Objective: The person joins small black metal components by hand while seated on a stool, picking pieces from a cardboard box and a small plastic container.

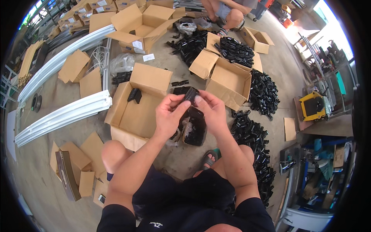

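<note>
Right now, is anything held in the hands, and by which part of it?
A black block-shaped piece, by its opposite sides, between the left hand and right hand.

Looks down from the person's head, over the knees (116, 151) to the floor (284, 85). Has the left hand (169, 115) and right hand (212, 111) close by, near the middle. Shows an open box (133, 43) farther off, up top.
</note>
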`<state>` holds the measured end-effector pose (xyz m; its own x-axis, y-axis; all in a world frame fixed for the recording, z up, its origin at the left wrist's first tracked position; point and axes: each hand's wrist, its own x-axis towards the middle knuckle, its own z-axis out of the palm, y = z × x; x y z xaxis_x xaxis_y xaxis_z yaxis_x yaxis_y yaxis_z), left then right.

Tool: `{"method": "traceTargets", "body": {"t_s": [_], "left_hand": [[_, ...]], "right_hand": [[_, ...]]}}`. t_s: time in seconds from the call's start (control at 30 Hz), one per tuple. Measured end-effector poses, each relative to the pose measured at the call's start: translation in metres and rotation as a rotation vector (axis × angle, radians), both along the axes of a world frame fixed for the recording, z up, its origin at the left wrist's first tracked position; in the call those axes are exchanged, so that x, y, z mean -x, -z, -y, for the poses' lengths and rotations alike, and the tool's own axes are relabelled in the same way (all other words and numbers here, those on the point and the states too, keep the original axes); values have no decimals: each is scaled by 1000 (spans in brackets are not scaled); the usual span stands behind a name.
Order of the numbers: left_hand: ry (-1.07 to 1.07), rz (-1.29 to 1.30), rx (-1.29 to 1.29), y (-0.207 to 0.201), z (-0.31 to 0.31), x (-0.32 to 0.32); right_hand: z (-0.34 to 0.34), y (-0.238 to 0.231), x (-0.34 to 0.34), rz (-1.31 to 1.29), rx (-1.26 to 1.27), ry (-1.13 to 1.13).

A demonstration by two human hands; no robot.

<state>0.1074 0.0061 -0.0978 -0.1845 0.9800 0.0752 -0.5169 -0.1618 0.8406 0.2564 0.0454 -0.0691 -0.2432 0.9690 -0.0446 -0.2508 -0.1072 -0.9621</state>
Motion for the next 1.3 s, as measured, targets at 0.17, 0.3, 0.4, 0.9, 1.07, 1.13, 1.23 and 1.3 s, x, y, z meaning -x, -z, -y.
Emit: {"method": "traceTargets", "body": {"t_s": [0.17, 0.3, 0.4, 0.9, 1.07, 1.13, 1.23, 1.3], "left_hand": [[-31, 8, 17, -10, -3, 3], [-42, -18, -62, 0, -4, 3], [-46, -21, -69, -1, -5, 3], [38, 130, 157, -4, -9, 17], [208, 223, 185, -9, -13, 28], [289, 224, 152, -19, -12, 31], [380, -17, -5, -18, -12, 35], [434, -140, -73, -18, -9, 38]], "right_hand": [[2, 2, -5, 82, -55, -39], [1, 18, -2, 274, -158, -13], [0, 17, -2, 266, -228, 22], [3, 1, 0, 407, -79, -122], [1, 12, 0, 390, -170, -65], [-7, 15, -6, 318, -82, -51], [-19, 15, -15, 42, 62, -62], [-21, 15, -19, -95, 126, -73]]}}
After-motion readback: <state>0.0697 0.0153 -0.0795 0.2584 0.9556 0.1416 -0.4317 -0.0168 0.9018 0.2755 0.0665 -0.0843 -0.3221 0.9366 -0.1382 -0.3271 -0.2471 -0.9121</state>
